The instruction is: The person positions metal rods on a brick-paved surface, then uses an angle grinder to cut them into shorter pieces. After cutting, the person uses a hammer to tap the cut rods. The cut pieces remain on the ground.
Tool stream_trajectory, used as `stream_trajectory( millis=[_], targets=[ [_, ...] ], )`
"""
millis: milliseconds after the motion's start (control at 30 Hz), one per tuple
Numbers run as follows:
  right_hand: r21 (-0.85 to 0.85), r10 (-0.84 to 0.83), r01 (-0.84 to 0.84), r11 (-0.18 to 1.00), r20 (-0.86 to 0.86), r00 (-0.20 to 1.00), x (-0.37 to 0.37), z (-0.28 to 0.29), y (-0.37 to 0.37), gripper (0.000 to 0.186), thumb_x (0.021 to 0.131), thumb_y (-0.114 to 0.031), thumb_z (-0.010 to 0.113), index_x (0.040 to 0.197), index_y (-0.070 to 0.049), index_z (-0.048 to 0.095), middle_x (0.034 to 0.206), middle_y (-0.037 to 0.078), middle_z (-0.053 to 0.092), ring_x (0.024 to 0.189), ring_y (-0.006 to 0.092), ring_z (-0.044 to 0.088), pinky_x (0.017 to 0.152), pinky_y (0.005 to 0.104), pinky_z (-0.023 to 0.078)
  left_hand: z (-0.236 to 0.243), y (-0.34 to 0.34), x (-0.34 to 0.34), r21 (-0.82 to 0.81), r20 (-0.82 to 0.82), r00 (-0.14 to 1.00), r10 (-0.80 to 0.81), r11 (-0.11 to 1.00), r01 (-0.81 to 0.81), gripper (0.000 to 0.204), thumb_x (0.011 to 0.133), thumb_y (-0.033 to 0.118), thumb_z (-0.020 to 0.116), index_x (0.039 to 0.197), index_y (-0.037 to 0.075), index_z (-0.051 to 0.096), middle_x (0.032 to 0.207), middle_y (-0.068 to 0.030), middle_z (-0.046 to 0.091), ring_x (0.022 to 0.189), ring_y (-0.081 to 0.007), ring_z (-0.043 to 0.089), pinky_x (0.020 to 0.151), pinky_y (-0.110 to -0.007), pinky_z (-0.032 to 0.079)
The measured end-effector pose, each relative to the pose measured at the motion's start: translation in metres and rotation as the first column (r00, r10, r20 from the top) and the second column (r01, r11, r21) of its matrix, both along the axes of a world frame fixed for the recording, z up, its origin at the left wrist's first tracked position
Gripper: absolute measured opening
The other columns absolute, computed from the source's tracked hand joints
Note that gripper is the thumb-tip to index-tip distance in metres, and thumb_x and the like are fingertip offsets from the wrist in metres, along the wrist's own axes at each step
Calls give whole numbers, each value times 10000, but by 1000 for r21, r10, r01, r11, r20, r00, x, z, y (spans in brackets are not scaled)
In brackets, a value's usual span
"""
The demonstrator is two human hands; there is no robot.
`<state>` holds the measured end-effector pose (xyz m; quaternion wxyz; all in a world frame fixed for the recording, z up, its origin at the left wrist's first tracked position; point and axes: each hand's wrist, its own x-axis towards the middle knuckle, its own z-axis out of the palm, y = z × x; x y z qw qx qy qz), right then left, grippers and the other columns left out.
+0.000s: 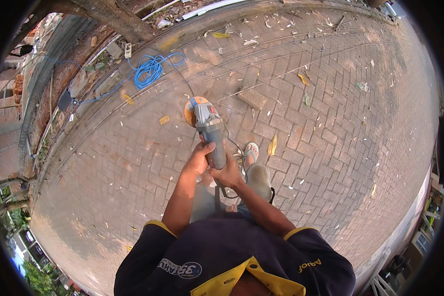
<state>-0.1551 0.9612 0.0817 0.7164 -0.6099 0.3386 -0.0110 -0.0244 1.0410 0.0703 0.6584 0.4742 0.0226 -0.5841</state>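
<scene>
An angle grinder (211, 129) with a grey and dark blue body is in front of me, its head away from me. An orange disc (188, 112) shows at the left side of its head. My left hand (198, 159) is wrapped round the left side of the body, thumb on top. Closer to me, my right hand (227, 172) grips the rear end of the handle. A dark cable (240, 155) loops past my right side. Parts of the fingers are hidden under the tool.
Beyond the grinder a brick block (252, 98) lies on the paving (320, 158). A coiled blue extension cord (148, 72) and a white socket strip (128, 50) lie by the kerb near a tree trunk (121, 19). My sandalled foot (251, 154) is below. Dry leaves are scattered about.
</scene>
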Motion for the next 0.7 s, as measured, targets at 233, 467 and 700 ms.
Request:
stream_trajectory(
  millis=[233,467,700],
  targets=[
    [-504,-126,-75,861,-354,927,-8,-49,-29,795,681,-340,792,1289,27,435,970,274,660,907,427,655,749,493,516,-60,-90,-39,516,287,918,273,763,-388,731,850,584,648,1236,-29,547,1014,-113,641,937,-218,610,803,-360,487],
    [-219,42,-113,969,-304,952,-20,-213,-105,603,660,-245,752,1152,31,540,914,218,673,851,359,674,770,432,528,-222,-110,-33,-39,-251,877,409,901,-431,809,899,610,528,1391,-15,381,1270,-175,551,1157,-310,544,1004,-450,423],
    [459,173,-176,871,50,984,-35,-388,-176,473,651,-217,735,1027,34,598,851,122,663,719,211,663,684,339,548,-376,-156,-40,-196,-111,972,206,955,-225,809,889,650,502,1390,22,405,1283,-162,551,1142,-277,555,991,-441,443]
  ],
)
